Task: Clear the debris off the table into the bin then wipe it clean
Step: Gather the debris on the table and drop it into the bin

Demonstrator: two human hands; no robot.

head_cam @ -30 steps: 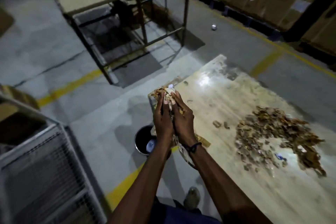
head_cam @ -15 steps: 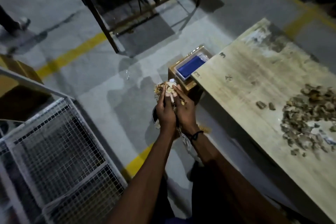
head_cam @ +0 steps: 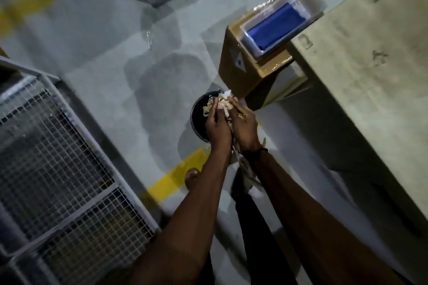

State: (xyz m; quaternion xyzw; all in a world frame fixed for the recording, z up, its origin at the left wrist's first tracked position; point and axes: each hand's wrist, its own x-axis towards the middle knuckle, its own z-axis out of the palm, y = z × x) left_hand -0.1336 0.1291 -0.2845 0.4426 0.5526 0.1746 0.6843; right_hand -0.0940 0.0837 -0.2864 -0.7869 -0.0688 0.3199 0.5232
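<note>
While pressed together, left hand, right hand fingers clamp debris over bin; box label unreadable.

Matt wooden table; glossy bin.

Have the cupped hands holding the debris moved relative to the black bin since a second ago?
Yes. The hands carried the debris off the table edge to above the black bin.

left hand and right hand cupped around debris over the black bin beside the table
</note>
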